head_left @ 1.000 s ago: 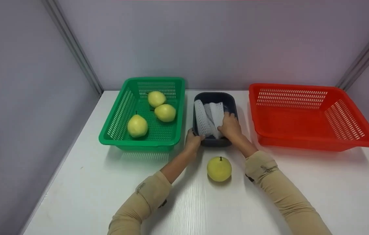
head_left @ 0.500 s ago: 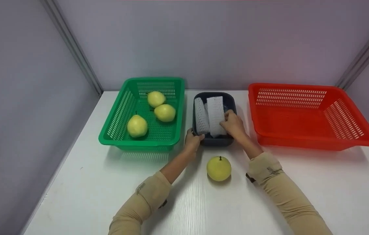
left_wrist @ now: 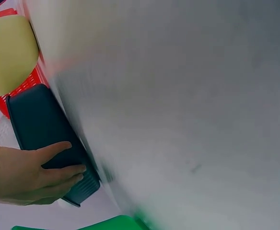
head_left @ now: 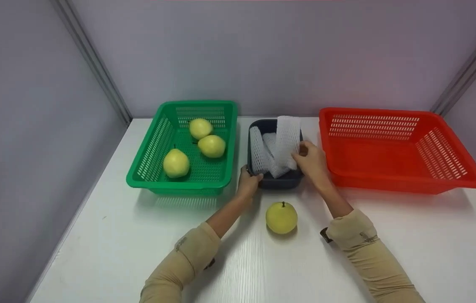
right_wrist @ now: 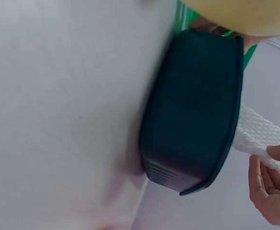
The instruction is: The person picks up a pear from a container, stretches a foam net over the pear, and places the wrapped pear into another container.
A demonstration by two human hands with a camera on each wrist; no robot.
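A white foam fruit net (head_left: pixel 287 139) is pinched between the thumb and fingers of my right hand (head_left: pixel 311 162). It stands raised above the rim of a dark blue plastic box (head_left: pixel 280 183), as the right wrist view also shows. Other white foam nets (head_left: pixel 259 149) lie inside that box. My left hand (head_left: pixel 248 184) holds the near left corner of the box, thumb on the front and fingers along the side (left_wrist: pixel 63 172). In front of the box, a yellow pear (head_left: pixel 281 217) rests on the table, stem away from me.
Left of the box is a green slotted basket (head_left: pixel 183 185) with a few yellow pears (head_left: pixel 176 163) in it. A red slotted basket (head_left: pixel 389 179) stands to the right. Behind them rises a pale wall (head_left: pixel 263 54), and the white table (head_left: pixel 136 235) stretches toward me.
My right hand has drawn one foam net upward and to the right, out of the pile in the box. The left hand stays at the box corner; the pears and baskets are unmoved.
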